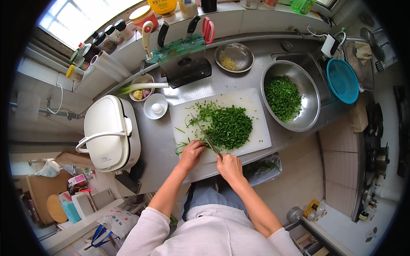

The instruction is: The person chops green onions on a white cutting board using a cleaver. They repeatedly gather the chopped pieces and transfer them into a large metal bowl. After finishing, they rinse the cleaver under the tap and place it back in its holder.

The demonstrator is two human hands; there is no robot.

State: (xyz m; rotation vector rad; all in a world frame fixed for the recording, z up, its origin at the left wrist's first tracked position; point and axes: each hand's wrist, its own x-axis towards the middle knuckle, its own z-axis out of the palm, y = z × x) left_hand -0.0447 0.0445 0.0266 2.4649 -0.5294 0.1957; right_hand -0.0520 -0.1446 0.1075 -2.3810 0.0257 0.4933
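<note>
A white cutting board (256, 128) lies on the steel counter before me, with a heap of chopped green leaves (232, 126) on it. My right hand (230, 167) grips the handle of a kitchen knife (207, 138), whose blade crosses the left edge of the heap, tip pointing away from me. Beside the blade, my left hand (192, 154) presses on a small bunch of long green stalks (181, 146) at the board's near left. To the right stands a large steel bowl (310, 96) holding more chopped greens (282, 98).
A white rice cooker (107, 134) stands left, near a small bowl with an egg (157, 108). A leek (145, 86) lies across another bowl. Behind the board are a knife block (185, 64) and a metal dish with minced yellowish bits (235, 67). A blue basin (342, 80) is by the sink.
</note>
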